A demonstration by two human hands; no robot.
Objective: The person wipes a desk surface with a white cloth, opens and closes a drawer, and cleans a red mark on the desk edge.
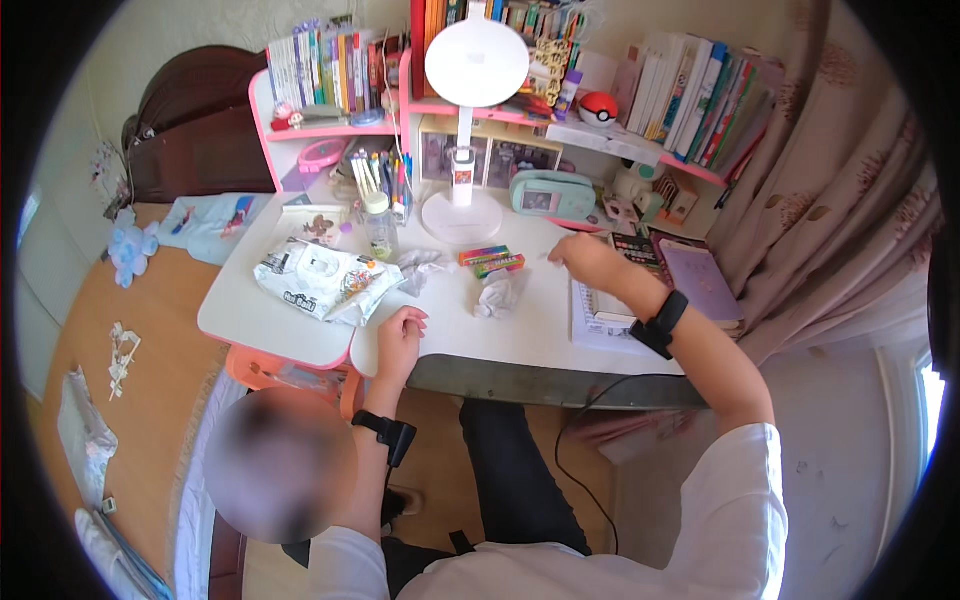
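My left hand point(403, 337) rests at the front edge of the white desk, its fingers loosely curled and nothing visible in them. Just beyond it lies a soft pack of wipes point(326, 277), with a crumpled tissue point(421, 268) at its right end. My right hand point(589, 262) is over the right part of the desk, above stacked papers point(592, 322) and books. Its fingers bend downward, and whether they hold anything is hidden. Between the hands are two candy stick packs point(491, 260) and a crumpled clear wrapper or tissue point(496, 294). Both wrists wear black bands.
A white desk lamp point(462, 217) stands at the back, beside a mint-green case point(553, 195). A clear bottle point(380, 229) and several pens point(382, 176) are left of it. A purple book point(697, 281) lies right. A black cable point(559, 450) hangs below the desk.
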